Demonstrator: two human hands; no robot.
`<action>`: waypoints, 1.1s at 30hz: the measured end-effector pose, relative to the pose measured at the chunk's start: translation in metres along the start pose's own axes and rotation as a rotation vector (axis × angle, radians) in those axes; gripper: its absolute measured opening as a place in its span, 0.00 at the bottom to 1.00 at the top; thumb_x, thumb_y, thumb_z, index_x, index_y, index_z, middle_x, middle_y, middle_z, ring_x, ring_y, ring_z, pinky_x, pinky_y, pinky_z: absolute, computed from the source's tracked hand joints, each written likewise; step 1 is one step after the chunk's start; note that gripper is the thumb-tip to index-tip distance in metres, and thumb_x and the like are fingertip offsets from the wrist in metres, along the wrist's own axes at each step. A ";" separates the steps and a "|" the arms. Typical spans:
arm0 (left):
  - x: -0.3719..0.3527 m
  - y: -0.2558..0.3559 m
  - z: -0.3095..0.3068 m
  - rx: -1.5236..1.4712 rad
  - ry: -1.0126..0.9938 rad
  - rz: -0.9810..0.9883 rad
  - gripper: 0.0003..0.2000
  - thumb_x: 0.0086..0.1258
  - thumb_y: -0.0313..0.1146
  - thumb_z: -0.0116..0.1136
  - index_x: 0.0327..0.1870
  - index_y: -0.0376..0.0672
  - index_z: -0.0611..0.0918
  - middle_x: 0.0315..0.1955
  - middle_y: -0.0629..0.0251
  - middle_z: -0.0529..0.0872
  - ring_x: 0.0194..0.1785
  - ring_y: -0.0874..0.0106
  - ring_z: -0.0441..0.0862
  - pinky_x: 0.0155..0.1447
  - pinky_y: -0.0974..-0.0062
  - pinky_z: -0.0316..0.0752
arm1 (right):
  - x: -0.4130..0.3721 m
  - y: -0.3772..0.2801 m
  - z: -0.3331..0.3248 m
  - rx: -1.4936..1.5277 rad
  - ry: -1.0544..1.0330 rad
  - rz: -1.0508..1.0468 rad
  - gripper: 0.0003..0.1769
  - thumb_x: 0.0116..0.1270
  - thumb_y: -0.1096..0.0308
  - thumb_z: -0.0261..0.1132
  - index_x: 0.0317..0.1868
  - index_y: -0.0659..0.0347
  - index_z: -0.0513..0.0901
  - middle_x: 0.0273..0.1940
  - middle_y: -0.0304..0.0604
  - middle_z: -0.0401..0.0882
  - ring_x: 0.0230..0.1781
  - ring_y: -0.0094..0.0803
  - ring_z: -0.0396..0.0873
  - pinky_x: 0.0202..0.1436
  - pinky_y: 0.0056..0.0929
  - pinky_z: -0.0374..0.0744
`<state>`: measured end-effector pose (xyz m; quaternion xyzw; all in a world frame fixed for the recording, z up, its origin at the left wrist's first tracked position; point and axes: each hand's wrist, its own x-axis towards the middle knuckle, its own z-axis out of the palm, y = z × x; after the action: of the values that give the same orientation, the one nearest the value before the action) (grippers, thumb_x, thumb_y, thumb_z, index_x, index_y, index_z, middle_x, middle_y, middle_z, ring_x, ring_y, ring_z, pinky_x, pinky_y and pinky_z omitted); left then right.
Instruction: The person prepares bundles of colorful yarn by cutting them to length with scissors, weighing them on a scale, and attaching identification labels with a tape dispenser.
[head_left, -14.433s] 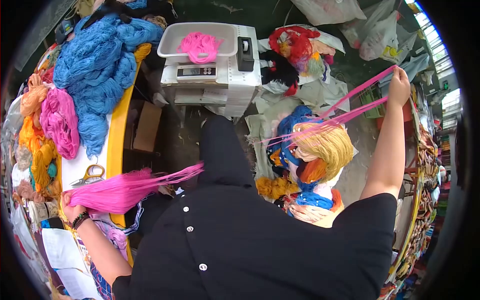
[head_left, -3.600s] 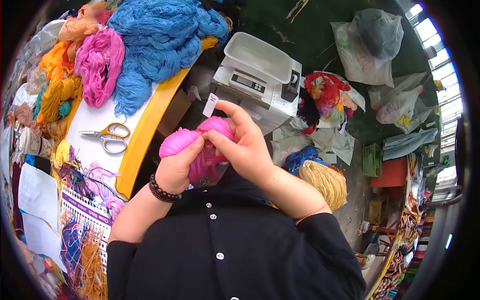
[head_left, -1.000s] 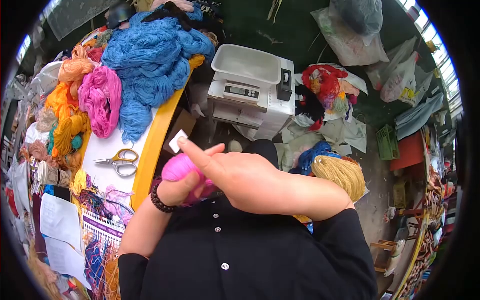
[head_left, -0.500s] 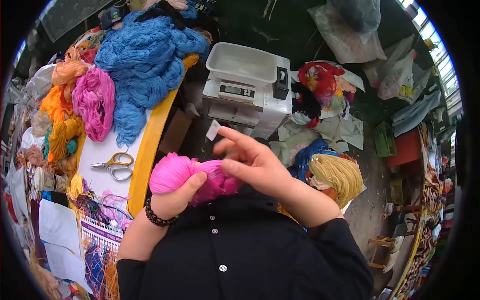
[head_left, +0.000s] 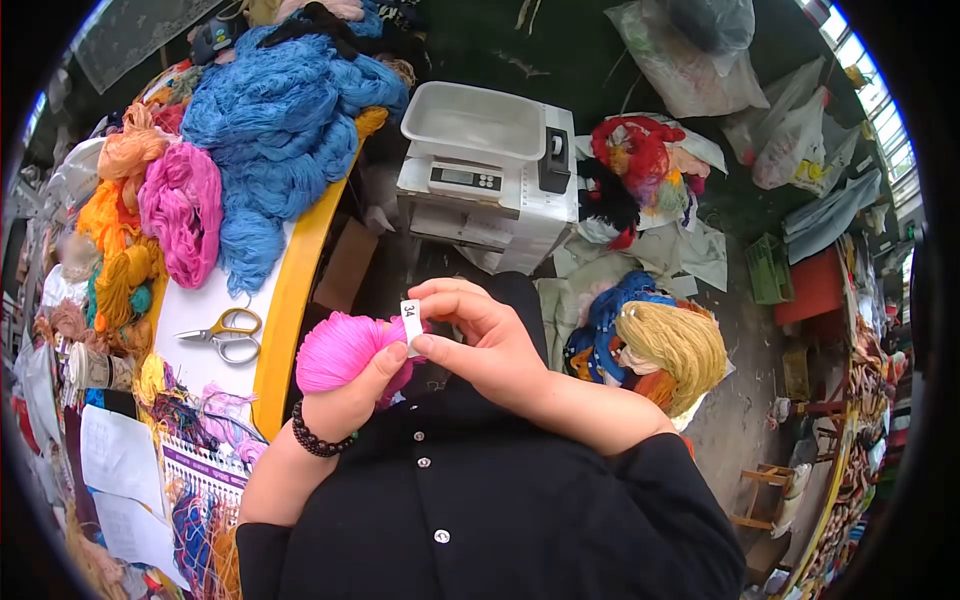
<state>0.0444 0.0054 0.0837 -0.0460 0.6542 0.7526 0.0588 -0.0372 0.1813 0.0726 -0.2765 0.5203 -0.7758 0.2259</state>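
A bright pink skein of yarn (head_left: 338, 352) is held in front of my chest. My left hand (head_left: 360, 388) is wrapped round it, with the thumb pressed along its right side. Against the skein's right end stands a small white label (head_left: 411, 322) marked "34". My right hand (head_left: 475, 338) pinches this label between thumb and fingers, close to the left thumb tip. The right part of the skein is partly hidden behind my hands.
On the yellow-edged table (head_left: 278, 370) at left lie scissors (head_left: 228, 335), a big blue yarn heap (head_left: 270, 120) and a magenta skein (head_left: 180, 215). A scale with a white tray (head_left: 475, 125) stands ahead. Right of me are tan yarn (head_left: 675, 345) and a green crate (head_left: 768, 270).
My right hand has brought the white label down onto the skein beside my left thumb. The label's printed side now faces me. My left hand still holds the skein.
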 end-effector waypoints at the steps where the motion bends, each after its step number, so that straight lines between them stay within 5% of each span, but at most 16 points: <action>1: -0.001 0.000 0.001 0.000 0.026 0.009 0.10 0.71 0.35 0.57 0.46 0.40 0.80 0.30 0.73 0.80 0.33 0.83 0.75 0.37 0.83 0.69 | 0.001 -0.003 0.000 -0.203 -0.006 -0.038 0.19 0.62 0.76 0.65 0.54 0.64 0.75 0.56 0.43 0.70 0.56 0.26 0.69 0.62 0.29 0.67; 2: -0.001 0.000 0.000 0.000 0.028 0.008 0.10 0.71 0.35 0.57 0.46 0.40 0.80 0.30 0.73 0.80 0.33 0.83 0.75 0.37 0.83 0.69 | 0.001 -0.007 0.000 -0.406 -0.012 -0.075 0.23 0.63 0.74 0.64 0.59 0.63 0.71 0.55 0.43 0.71 0.56 0.25 0.70 0.61 0.28 0.67; 7: -0.005 0.009 0.000 0.051 -0.042 -0.015 0.09 0.70 0.35 0.58 0.42 0.39 0.82 0.30 0.73 0.80 0.33 0.82 0.75 0.37 0.81 0.70 | 0.001 -0.023 -0.001 -0.223 -0.219 0.197 0.32 0.67 0.67 0.62 0.67 0.62 0.58 0.40 0.38 0.78 0.44 0.19 0.74 0.52 0.21 0.70; 10: -0.005 0.014 -0.001 0.091 -0.089 0.045 0.09 0.70 0.35 0.58 0.42 0.39 0.82 0.30 0.72 0.81 0.33 0.81 0.76 0.37 0.80 0.70 | 0.001 -0.031 0.002 -0.377 -0.266 0.212 0.19 0.70 0.63 0.59 0.56 0.63 0.68 0.29 0.33 0.74 0.29 0.17 0.69 0.33 0.20 0.70; 13: 0.001 0.011 0.000 0.214 -0.146 0.187 0.09 0.70 0.35 0.58 0.42 0.39 0.82 0.30 0.70 0.81 0.33 0.79 0.76 0.39 0.80 0.71 | 0.002 -0.036 -0.004 -0.453 -0.384 0.299 0.13 0.72 0.60 0.57 0.37 0.63 0.76 0.23 0.33 0.71 0.26 0.20 0.70 0.31 0.23 0.70; 17: -0.004 0.016 0.008 0.202 -0.065 0.155 0.09 0.69 0.36 0.58 0.38 0.39 0.83 0.27 0.70 0.80 0.32 0.76 0.77 0.39 0.79 0.72 | 0.001 -0.040 -0.009 -0.386 -0.444 0.454 0.14 0.71 0.59 0.58 0.34 0.62 0.75 0.23 0.39 0.73 0.25 0.27 0.72 0.31 0.27 0.71; 18: 0.000 0.014 0.006 0.198 -0.061 0.157 0.09 0.69 0.36 0.58 0.38 0.39 0.83 0.27 0.70 0.80 0.32 0.76 0.77 0.39 0.79 0.72 | -0.002 -0.038 -0.007 -0.581 -0.416 0.274 0.12 0.69 0.61 0.59 0.34 0.62 0.75 0.23 0.41 0.73 0.24 0.31 0.72 0.31 0.28 0.71; 20: 0.010 0.010 -0.003 0.514 -0.137 0.525 0.10 0.70 0.37 0.57 0.34 0.40 0.82 0.23 0.71 0.78 0.26 0.78 0.74 0.32 0.80 0.70 | -0.006 -0.033 -0.006 -0.947 -0.342 -0.125 0.07 0.61 0.68 0.61 0.30 0.60 0.72 0.23 0.45 0.74 0.24 0.45 0.75 0.26 0.35 0.73; 21: 0.010 0.011 -0.006 0.514 -0.133 0.529 0.10 0.70 0.37 0.57 0.34 0.40 0.82 0.23 0.71 0.78 0.26 0.78 0.74 0.32 0.80 0.70 | -0.007 -0.034 -0.005 -1.071 -0.327 -0.245 0.07 0.58 0.69 0.62 0.30 0.59 0.72 0.23 0.44 0.73 0.23 0.43 0.75 0.24 0.36 0.73; 23: 0.005 0.016 -0.010 -0.252 -0.251 -0.302 0.09 0.70 0.36 0.58 0.31 0.41 0.80 0.18 0.72 0.76 0.19 0.80 0.69 0.26 0.82 0.65 | -0.008 -0.029 -0.006 -1.293 -0.288 -0.506 0.08 0.50 0.68 0.64 0.29 0.56 0.73 0.21 0.38 0.68 0.20 0.34 0.73 0.19 0.32 0.71; 29: 0.005 0.002 -0.002 -0.340 -0.076 -0.273 0.05 0.68 0.31 0.57 0.31 0.42 0.79 0.17 0.73 0.74 0.18 0.82 0.66 0.24 0.85 0.60 | -0.003 -0.031 -0.008 -1.535 -0.207 -0.801 0.19 0.46 0.67 0.65 0.42 0.60 0.81 0.23 0.34 0.69 0.18 0.26 0.70 0.19 0.23 0.69; 32: 0.004 0.007 -0.002 -0.188 -0.032 -0.209 0.03 0.66 0.28 0.57 0.32 0.41 0.80 0.21 0.72 0.76 0.23 0.81 0.71 0.28 0.82 0.64 | -0.002 -0.028 -0.006 -1.439 -0.174 -0.749 0.21 0.49 0.68 0.67 0.47 0.63 0.81 0.24 0.36 0.73 0.19 0.28 0.72 0.20 0.25 0.70; 33: 0.004 0.000 0.002 0.021 0.043 0.037 0.03 0.66 0.28 0.58 0.33 0.40 0.80 0.23 0.72 0.77 0.26 0.79 0.73 0.31 0.80 0.67 | -0.002 -0.024 -0.005 -1.438 -0.172 -0.749 0.21 0.49 0.68 0.67 0.47 0.63 0.81 0.24 0.36 0.73 0.19 0.28 0.72 0.20 0.25 0.70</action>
<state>0.0404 0.0070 0.0831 -0.0494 0.6638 0.7456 0.0315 -0.0409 0.1946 0.0933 -0.5683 0.7449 -0.2524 -0.2418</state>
